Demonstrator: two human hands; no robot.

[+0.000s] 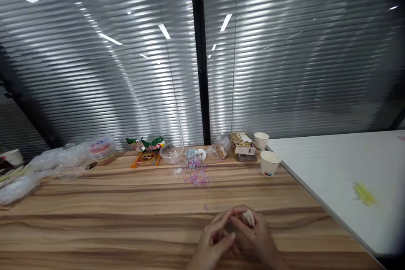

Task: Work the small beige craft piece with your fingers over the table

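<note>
Wooden table (126, 219) | hands together, left (211, 242), right (256, 230) pinching white piece (249, 218)

Both hands, the left hand (212, 240) and the right hand (256, 234), are bare, no sleeves showing at the wrists

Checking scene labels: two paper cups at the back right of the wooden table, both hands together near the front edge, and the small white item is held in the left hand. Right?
Not quite: in the head view the small white item sits in the right hand, not the left hand. The two paper cups at the back right of the wooden table and the hands together near the front edge are correct.
</note>
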